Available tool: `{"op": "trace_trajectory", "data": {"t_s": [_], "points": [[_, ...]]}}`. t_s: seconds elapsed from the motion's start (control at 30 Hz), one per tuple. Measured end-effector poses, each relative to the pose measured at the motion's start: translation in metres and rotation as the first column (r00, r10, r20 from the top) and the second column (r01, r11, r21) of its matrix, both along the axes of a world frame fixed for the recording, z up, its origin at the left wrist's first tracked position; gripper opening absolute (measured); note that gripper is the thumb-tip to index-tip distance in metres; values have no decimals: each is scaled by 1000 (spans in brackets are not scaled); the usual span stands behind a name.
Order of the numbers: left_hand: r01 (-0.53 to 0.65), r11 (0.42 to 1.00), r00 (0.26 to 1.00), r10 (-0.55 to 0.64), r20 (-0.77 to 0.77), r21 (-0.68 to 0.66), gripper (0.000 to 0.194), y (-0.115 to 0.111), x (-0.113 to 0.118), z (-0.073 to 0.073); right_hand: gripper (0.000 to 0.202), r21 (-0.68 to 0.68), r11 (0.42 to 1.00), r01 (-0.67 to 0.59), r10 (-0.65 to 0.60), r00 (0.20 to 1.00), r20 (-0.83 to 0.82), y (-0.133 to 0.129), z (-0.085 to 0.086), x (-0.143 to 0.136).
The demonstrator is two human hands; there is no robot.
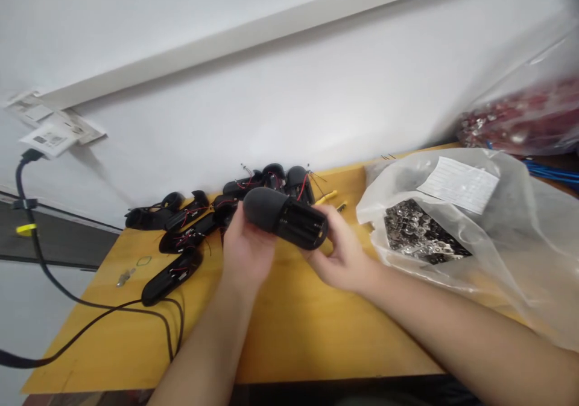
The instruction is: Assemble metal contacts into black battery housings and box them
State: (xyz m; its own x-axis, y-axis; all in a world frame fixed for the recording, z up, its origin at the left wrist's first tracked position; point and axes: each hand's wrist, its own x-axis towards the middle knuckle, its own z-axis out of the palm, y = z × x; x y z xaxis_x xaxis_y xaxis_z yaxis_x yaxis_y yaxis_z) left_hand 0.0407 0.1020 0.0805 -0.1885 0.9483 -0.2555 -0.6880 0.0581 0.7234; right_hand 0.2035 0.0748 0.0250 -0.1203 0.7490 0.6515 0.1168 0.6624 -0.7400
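Observation:
Between both hands, above the table, is a black plastic housing point(265, 210) with a smooth rounded end at left and an uncovered battery compartment point(302, 224) at right. No batteries show in its slots. My left hand point(248, 246) is closed around the rounded end from below. At the compartment end, my right hand point(339, 249) grips with the thumb below and the fingers on the far side. Behind my hands lie several similar black housings point(181, 237) with thin red and black wires. A single housing point(172, 276) rests nearer, left of my left hand.
On the right, an opened plastic bag point(497, 255) holds many small shiny metal parts point(420, 231) and a white paper point(459, 183). A yellow-handled tool point(326, 197) lies behind my right hand. Black cable point(104, 306) crosses the table's left side from a white plug point(49, 139). A wall stands behind.

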Motion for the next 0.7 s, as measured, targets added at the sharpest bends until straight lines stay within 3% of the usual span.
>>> {"op": "trace_trajectory", "data": {"t_s": [0.2, 0.3, 0.4, 0.57, 0.7], "points": [[26, 999, 992, -30, -125, -38, 28, 0, 8, -11, 58, 168, 985, 45, -57, 996, 68, -1, 7, 1], [110, 992, 985, -116, -130, -53, 27, -1, 13, -16, 54, 223, 972, 78, -85, 996, 23, 0, 9, -2], [224, 971, 957, -235, -172, -82, 25, -3, 16, -19, 38, 177, 983, 55, -51, 998, -24, 2, 10, -5], [264, 958, 926, -285, -246, -115, 24, -4, 15, -17, 20, 105, 994, 27, -23, 999, -39, 4, 13, -6], [298, 948, 907, -317, -279, -108, 20, -8, 11, -15, 23, 59, 997, -45, 49, 997, -55, 2, 12, -9]]}}
